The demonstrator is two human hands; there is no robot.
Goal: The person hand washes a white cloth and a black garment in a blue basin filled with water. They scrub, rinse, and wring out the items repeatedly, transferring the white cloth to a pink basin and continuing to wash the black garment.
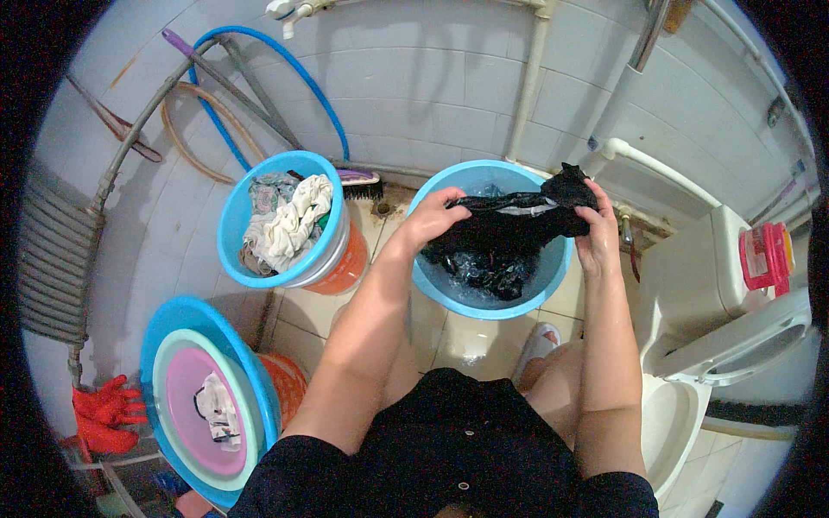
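Note:
A wet black garment (518, 224) is stretched between my two hands above a blue basin (439, 298) on the floor. My left hand (434, 216) pinches its left end near the basin's rim. At the other end my right hand (598, 226) grips a bunched part, with some cloth sticking up past the fingers. A pale strip shows along the garment's upper edge. Below it, dark wet cloth (496, 278) lies in water in the basin. The exact kind of garment cannot be made out.
Left of the basin, a blue basin of wrung clothes (289, 220) rests on an orange bucket (344, 266). Nearer stand nested basins (164, 380) with a white cloth inside. A scrubbing brush (361, 185) lies by the wall. The toilet (691, 293) is at right, red gloves (108, 414) at left.

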